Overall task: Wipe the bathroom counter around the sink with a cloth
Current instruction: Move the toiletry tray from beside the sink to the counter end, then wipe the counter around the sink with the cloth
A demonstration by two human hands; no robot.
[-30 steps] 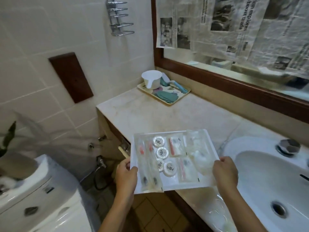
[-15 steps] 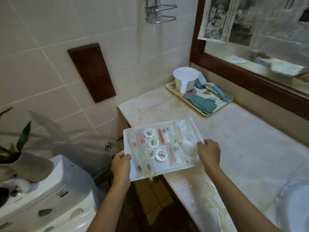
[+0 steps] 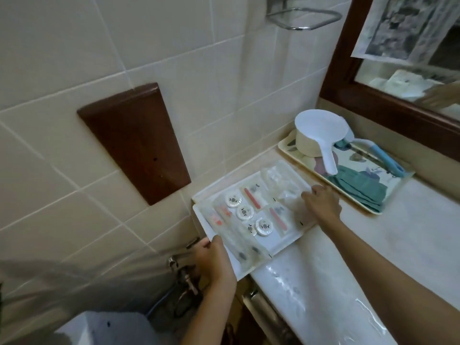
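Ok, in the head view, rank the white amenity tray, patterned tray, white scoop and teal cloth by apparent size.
1. white amenity tray, but only narrowly, and it is nearer the camera
2. patterned tray
3. white scoop
4. teal cloth, which looks close to the scoop in size

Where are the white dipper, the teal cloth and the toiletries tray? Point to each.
white dipper (image 3: pixel 319 131), head view, inside its bowl.
teal cloth (image 3: pixel 361 189), head view, its folded middle.
toiletries tray (image 3: pixel 278 242), head view, bare white floor.
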